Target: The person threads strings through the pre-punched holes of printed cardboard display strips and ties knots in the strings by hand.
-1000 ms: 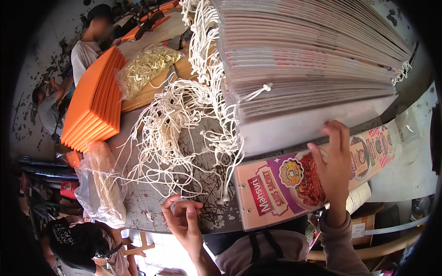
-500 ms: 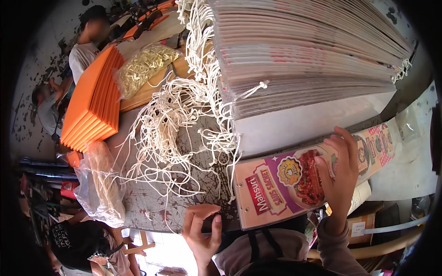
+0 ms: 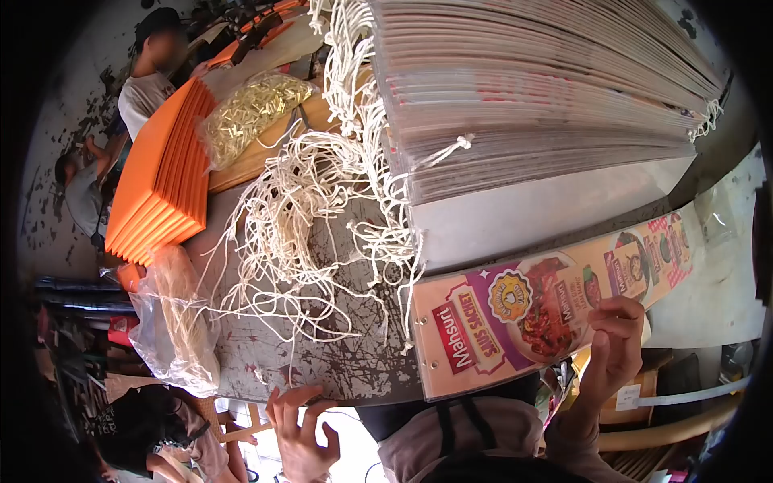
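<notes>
R hand [image 3: 616, 342] at near edge of Mahsuri "Saus Sachet" strip [image 3: 498, 338], fingers curled; can't tell if grip has hold of it. L hand [image 3: 302, 435] at near edge of worktop [image 3: 362, 366], grip loosely open, nothing in it. Strip lies on worktop, holed end to L, nr. lge. layered stack [image 3: 547, 105] & tangled wht. cords [image 3: 294, 217].

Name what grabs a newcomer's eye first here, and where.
The bright orange stack at far left and the tangle of white cords left of centre stand out first. Next comes the printed Mahsuri strip, in front of the large layered stack, with the right hand by its near edge.
</notes>
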`<state>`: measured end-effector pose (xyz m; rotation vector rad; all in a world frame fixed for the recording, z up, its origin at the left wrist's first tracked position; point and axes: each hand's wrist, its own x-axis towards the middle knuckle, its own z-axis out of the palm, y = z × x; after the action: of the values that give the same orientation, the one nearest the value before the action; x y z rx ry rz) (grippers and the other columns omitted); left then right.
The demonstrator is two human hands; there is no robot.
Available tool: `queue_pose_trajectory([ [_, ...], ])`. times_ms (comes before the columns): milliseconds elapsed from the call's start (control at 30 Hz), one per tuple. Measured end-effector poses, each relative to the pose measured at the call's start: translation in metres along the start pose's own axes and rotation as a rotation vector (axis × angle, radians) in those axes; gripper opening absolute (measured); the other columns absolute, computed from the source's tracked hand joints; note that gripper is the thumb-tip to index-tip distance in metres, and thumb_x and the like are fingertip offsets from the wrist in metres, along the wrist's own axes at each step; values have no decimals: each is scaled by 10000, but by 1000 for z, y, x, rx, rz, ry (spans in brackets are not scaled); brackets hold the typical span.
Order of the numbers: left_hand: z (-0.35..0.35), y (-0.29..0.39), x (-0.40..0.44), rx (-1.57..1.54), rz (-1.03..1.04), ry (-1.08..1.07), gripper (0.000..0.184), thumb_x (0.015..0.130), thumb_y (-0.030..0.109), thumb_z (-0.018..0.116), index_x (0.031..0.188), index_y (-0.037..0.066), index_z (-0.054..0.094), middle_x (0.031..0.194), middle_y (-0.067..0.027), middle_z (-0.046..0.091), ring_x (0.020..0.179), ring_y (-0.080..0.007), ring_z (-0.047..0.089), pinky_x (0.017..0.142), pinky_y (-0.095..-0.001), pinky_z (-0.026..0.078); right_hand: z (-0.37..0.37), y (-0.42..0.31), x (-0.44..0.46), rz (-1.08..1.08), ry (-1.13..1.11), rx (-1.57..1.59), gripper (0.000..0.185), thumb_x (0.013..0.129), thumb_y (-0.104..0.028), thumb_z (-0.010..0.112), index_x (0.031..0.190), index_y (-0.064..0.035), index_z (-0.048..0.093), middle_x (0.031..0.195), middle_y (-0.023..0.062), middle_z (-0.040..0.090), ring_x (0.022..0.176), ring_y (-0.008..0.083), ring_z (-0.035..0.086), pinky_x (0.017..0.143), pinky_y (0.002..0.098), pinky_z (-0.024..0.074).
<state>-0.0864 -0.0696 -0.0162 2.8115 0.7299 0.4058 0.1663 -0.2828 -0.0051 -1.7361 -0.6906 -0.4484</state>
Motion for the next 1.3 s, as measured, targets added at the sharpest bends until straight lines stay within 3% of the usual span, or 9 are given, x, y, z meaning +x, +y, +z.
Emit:
queue_pose_trajectory([
  [233,16,-12,-16,-69,-97,250,162,635,-4,671,753,76,594,830,-49,601,765,-206,577,668,-315,472,23,-13,-15,-26,-120,113,88,784,-76,524,741,-2,506,756,132,550,646,179,481,614,276,406],
  [400,25,28,3,-695,177,556,167,746,188,692,649,91,598,612,-16,609,549,-134,555,507,-264,427,37,-37,-20,-157,-623,351,144,679,-88,689,794,-23,634,818,118,635,645,192,597,585,268,491],
  [500,28,57,28,-667,362,443,154,638,173,748,711,81,650,621,-7,609,525,-110,534,477,-228,363,40,-48,-22,-133,-937,552,243,673,-54,705,914,-47,670,822,55,636,769,166,618,632,247,511],
  [567,34,72,35,-628,359,456,180,624,190,761,725,95,646,633,19,611,529,-92,539,469,-215,347,37,-46,-22,-103,-812,696,216,715,4,660,925,-44,674,827,57,640,709,160,620,625,243,508],
  [800,43,58,35,-565,294,364,186,658,178,742,822,137,665,651,66,607,568,-87,564,560,-237,372,1,5,-1,38,-480,1017,243,867,-239,540,758,-51,649,737,83,622,639,215,603,570,326,503],
  [900,41,46,31,-530,158,309,141,700,190,709,820,131,664,605,61,579,544,-111,538,574,-251,373,-33,25,10,154,48,1155,186,947,-221,389,820,-85,389,616,2,386,738,130,457,693,363,442],
  [1033,39,57,30,-513,-117,227,179,749,167,667,912,96,651,822,-45,569,737,-185,532,618,-290,404,-98,51,35,146,245,1555,174,967,-112,300,1078,-15,391,740,12,301,671,128,316,677,305,375],
  [1100,38,66,30,-548,-166,200,212,749,90,650,960,71,637,910,-93,525,792,-216,510,651,-315,425,-124,61,36,94,371,1248,471,942,-28,287,1378,22,113,768,28,281,649,113,303,636,227,349],
  [1300,43,84,32,-527,-232,131,229,737,-18,587,948,56,634,874,-103,499,763,-223,510,644,-308,443,-44,10,37,179,426,325,519,888,-51,398,1355,47,194,663,-22,309,554,38,272,452,130,241],
])
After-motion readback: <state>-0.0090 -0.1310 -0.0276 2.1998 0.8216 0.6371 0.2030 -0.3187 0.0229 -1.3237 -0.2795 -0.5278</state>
